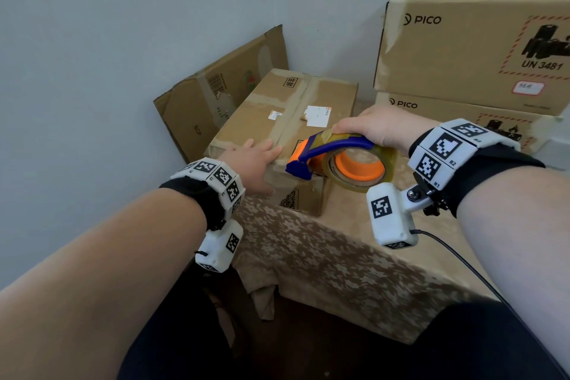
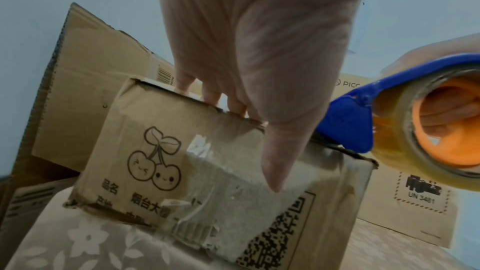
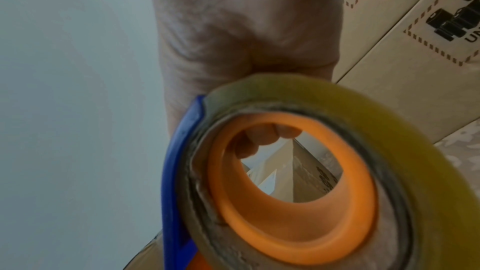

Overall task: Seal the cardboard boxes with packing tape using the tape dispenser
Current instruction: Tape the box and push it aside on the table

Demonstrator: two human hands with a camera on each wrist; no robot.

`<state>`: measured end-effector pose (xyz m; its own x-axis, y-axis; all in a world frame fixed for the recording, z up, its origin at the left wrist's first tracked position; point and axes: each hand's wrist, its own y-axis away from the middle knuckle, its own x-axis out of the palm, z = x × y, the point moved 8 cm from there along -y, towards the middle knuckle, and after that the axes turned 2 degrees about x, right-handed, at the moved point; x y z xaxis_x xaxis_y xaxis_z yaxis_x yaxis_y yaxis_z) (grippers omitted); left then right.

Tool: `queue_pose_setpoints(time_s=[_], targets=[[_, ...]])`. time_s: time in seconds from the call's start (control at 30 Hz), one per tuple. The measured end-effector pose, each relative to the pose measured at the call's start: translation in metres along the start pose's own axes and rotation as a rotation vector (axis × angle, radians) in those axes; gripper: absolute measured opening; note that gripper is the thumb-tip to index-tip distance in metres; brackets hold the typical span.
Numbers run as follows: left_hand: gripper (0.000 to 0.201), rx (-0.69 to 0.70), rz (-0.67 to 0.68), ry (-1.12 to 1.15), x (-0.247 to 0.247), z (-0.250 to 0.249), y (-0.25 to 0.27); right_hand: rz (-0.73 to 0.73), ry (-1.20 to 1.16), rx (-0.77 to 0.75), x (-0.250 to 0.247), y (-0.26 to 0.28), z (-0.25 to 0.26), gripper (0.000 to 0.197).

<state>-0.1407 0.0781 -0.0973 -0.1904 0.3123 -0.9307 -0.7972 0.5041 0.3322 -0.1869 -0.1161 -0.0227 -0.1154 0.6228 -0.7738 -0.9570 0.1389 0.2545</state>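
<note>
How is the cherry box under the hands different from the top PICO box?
The cherry box is smaller and worn, with torn patches; the PICO box is larger and cleaner. The cherry box sits alone on the cloth; the PICO box is stacked on another. Only the cherry box has a hand on it. Both are brown cardboard.
</note>
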Motion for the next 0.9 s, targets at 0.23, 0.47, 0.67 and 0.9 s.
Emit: queue_pose_setpoints(time_s=[0.23, 0.47, 0.67, 0.9], targets=[[0.095, 0.068, -0.050, 0.047, -0.007, -0.014, 0.002, -0.011, 0.017, 0.028, 0.000, 0.000, -0.001, 0.045], [0.084, 0.114, -0.100, 0.084, -0.014, -0.028, 0.006, -0.012, -0.004, 0.031, 0.001, 0.001, -0.004, 0.045], [0.083, 0.104, -0.123, 0.161, -0.014, -0.031, 0.006, -0.033, -0.031, 0.024, 0.004, -0.001, -0.014, 0.053], [0.078, 0.086, -0.160, 0.232, -0.017, -0.030, 0.008, -0.015, -0.114, -0.037, 0.004, 0.007, -0.024, 0.048]])
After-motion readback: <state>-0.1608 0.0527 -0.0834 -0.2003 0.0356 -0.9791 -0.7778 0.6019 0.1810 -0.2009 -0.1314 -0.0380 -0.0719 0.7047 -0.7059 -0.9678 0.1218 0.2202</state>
